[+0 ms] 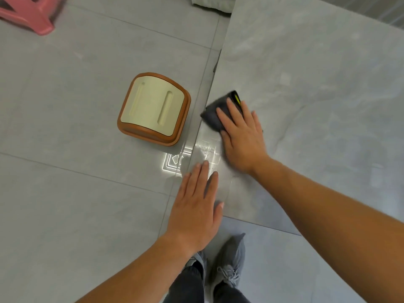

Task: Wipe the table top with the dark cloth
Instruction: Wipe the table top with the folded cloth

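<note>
Head view: right hand [242, 141] presses flat, fingers straight, on the dark cloth [213, 115] at the 9 o'clock edge of the table top [317, 95]. Left hand [196, 202], fingers straight and together, sits at the right hand's 7 o'clock.

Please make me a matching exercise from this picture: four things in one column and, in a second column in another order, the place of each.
Things
1. dark cloth
2. left hand
3. brown and cream object
4. pink stool

Places
A. on the floor, in the far top left of the picture
B. under the right hand, on the table
C. on the floor, just left of the table
D. held flat at the table's near left edge

Pairs: 1-B, 2-D, 3-C, 4-A
</note>
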Demonstrator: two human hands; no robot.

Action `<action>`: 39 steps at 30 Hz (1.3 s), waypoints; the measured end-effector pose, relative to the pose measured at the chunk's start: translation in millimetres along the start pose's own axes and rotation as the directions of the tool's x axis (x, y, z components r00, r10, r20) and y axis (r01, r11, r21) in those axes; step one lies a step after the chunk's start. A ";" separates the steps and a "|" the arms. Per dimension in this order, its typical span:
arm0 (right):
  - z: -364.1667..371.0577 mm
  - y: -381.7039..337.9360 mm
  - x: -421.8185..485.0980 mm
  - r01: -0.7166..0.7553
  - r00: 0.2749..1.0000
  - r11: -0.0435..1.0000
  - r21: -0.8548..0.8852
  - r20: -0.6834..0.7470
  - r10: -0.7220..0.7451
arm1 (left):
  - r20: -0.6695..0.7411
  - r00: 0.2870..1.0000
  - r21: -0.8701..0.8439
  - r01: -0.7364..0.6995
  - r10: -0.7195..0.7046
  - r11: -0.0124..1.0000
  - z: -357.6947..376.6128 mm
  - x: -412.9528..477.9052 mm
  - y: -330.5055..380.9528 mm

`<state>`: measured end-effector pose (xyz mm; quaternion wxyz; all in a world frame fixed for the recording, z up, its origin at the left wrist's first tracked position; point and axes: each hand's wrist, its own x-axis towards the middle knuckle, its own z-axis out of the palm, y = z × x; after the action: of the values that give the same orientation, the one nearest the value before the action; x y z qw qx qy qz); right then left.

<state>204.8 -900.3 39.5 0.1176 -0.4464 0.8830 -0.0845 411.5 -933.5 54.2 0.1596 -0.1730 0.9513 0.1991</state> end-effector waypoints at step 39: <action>-2.1 107.7 -167.5 0.270 0.963 0.963 0.011 0.012 -0.270 | -0.126 0.973 0.038 0.200 -0.193 0.979 32.5 -28.6 44.7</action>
<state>217.5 -701.6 36.3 0.1131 -0.5627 0.8126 -0.1008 427.0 -873.4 51.0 0.1244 -0.2740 0.9422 0.1472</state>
